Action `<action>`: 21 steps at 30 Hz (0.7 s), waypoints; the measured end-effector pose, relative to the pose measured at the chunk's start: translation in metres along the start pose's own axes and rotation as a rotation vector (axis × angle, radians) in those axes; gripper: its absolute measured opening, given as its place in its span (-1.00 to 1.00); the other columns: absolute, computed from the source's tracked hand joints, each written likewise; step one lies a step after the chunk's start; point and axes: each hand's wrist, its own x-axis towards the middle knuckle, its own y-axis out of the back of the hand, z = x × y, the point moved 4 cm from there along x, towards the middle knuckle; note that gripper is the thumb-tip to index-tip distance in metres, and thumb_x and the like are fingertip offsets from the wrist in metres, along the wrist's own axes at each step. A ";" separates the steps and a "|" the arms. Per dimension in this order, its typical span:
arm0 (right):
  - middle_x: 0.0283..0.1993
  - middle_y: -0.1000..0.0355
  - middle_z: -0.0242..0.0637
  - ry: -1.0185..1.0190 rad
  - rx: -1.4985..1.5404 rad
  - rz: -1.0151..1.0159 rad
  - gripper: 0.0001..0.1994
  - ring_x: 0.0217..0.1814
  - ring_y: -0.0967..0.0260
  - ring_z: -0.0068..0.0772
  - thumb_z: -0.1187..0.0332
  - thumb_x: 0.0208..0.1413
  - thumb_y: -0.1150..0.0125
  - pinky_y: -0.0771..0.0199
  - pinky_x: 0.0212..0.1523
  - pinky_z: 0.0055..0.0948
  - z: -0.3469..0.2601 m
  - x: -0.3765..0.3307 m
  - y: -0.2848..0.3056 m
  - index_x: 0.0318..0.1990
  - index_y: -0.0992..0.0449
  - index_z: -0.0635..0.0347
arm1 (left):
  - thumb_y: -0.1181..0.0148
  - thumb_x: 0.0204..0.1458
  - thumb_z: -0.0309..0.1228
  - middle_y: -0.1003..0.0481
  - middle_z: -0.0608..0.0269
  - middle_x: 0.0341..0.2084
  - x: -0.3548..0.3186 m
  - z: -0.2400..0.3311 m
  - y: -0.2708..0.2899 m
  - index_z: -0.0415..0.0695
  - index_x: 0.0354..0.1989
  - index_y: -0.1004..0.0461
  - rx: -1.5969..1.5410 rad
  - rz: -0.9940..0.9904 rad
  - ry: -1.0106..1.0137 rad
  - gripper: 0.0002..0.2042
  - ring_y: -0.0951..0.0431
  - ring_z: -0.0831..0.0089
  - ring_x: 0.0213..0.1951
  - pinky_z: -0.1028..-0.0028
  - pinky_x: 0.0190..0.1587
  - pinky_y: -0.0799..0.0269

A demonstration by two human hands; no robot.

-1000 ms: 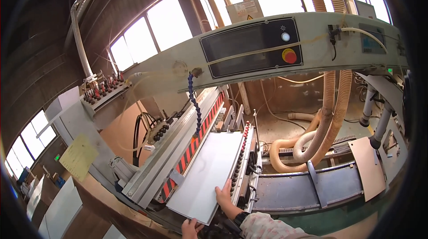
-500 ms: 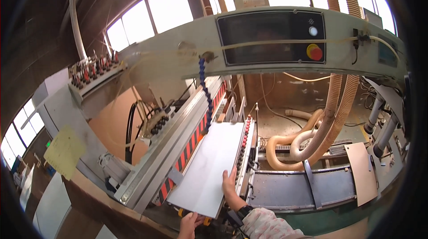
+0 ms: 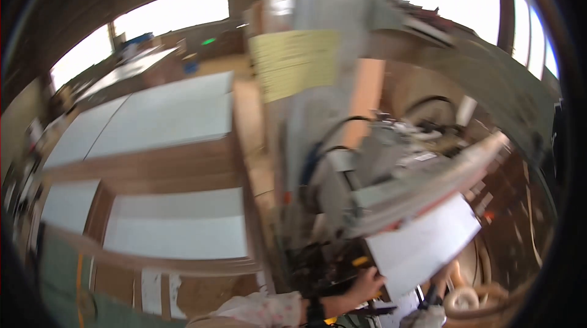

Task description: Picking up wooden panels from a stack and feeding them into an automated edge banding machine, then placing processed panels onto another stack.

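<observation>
The work looked partway through: one white panel (image 3: 428, 248) lay tilted in view at the machine (image 3: 321, 108), just beside its long metal rail (image 3: 431, 184), and had not been let go. The left hand (image 3: 365, 283) was at the panel's near left edge, its fingers seemingly bent toward it (blur hid whether they pinched the board or only touched it). The right hand (image 3: 445, 274) was at the lower right edge, partly hidden, so its grip could not be told either. Well apart to the left, other pale boards lay flat in a rear pile (image 3: 177, 114) and a front pile (image 3: 177, 224); whether those were finished or left to do, nothing showed.
</observation>
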 end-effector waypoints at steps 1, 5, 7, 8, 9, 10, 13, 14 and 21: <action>-0.09 -0.25 -0.22 -0.011 -0.004 -0.058 -0.57 -0.07 -0.20 -0.39 0.10 0.25 0.43 -0.24 -0.02 -0.45 0.012 0.005 -0.025 -0.01 -0.21 0.27 | -0.11 -0.09 -0.22 -0.37 -0.17 -0.33 0.000 -0.010 -0.013 -0.30 -0.19 -0.35 0.029 -0.020 0.076 -0.60 -0.33 -0.06 -0.21 0.14 -0.16 -0.27; -0.05 -0.23 -0.22 -0.067 -0.017 -0.182 -0.54 -0.04 -0.17 -0.38 0.05 0.23 0.41 -0.20 0.02 -0.43 0.075 0.011 -0.052 0.02 -0.19 0.26 | -0.05 -0.04 -0.18 -0.20 -0.17 -0.18 0.001 0.020 -0.016 -0.27 0.04 -0.17 0.099 0.013 0.131 -0.47 -0.17 0.00 -0.07 0.19 0.01 -0.10; -0.03 -0.21 -0.23 -0.110 -0.012 -0.218 -0.52 -0.02 -0.16 -0.37 0.02 0.22 0.41 -0.18 0.04 -0.43 0.113 -0.004 -0.053 0.04 -0.19 0.25 | -0.01 0.00 -0.18 -0.21 -0.16 -0.21 0.004 0.021 -0.006 -0.30 0.08 -0.12 0.084 0.012 0.132 -0.45 -0.17 0.02 -0.08 0.20 0.01 -0.09; -0.02 -0.21 -0.23 -0.126 -0.004 -0.227 -0.51 -0.01 -0.15 -0.37 0.01 0.22 0.40 -0.17 0.05 -0.42 0.132 -0.013 -0.053 0.04 -0.18 0.25 | 0.00 0.00 -0.17 -0.20 -0.17 -0.21 0.003 0.023 0.001 -0.32 0.09 -0.10 0.057 -0.021 0.153 -0.44 -0.16 0.01 -0.07 0.19 0.04 -0.07; -0.01 -0.20 -0.23 -0.129 0.005 -0.234 -0.50 0.00 -0.14 -0.37 0.00 0.21 0.40 -0.16 0.06 -0.42 0.145 -0.018 -0.051 0.05 -0.18 0.25 | 0.01 0.01 -0.15 -0.17 -0.23 -0.09 0.004 0.021 -0.001 -0.34 0.12 -0.06 0.078 -0.028 0.213 -0.40 -0.11 -0.06 0.04 0.21 0.13 0.00; 0.00 -0.19 -0.23 -0.122 0.012 -0.226 -0.49 0.00 -0.14 -0.36 -0.01 0.21 0.40 -0.15 0.07 -0.41 0.153 -0.020 -0.043 0.06 -0.17 0.24 | 0.01 0.02 -0.17 -0.05 -0.26 0.08 0.004 0.033 0.004 -0.37 0.15 0.00 0.059 -0.117 0.323 -0.37 -0.01 -0.08 0.16 0.28 0.21 0.08; 0.03 -0.17 -0.24 -0.077 0.029 -0.220 -0.46 0.03 -0.12 -0.36 -0.05 0.20 0.38 -0.12 0.09 -0.40 0.166 -0.019 -0.024 0.08 -0.16 0.24 | 0.02 0.03 -0.21 0.07 -0.25 0.17 0.002 0.021 0.000 -0.37 0.18 0.05 -0.172 -0.149 0.271 -0.37 0.09 -0.05 0.23 0.31 0.23 0.10; 0.03 -0.17 -0.24 -0.055 0.035 -0.221 -0.45 0.04 -0.11 -0.35 -0.07 0.19 0.38 -0.11 0.10 -0.39 0.166 -0.017 -0.019 0.09 -0.16 0.23 | 0.01 0.03 -0.24 0.08 -0.24 0.17 -0.004 0.019 -0.003 -0.36 0.18 0.05 -0.180 -0.072 0.186 -0.38 0.08 -0.04 0.23 0.31 0.23 0.09; 0.10 -0.12 -0.25 0.247 0.084 -0.058 -0.37 0.10 -0.06 -0.34 -0.15 0.17 0.35 -0.04 0.17 -0.36 0.080 -0.001 0.113 0.15 -0.13 0.22 | -0.07 -0.05 -0.34 0.01 -0.24 0.09 -0.020 0.038 -0.002 -0.27 0.16 0.00 -0.110 0.014 -0.030 -0.40 -0.08 -0.11 0.12 0.20 0.14 -0.06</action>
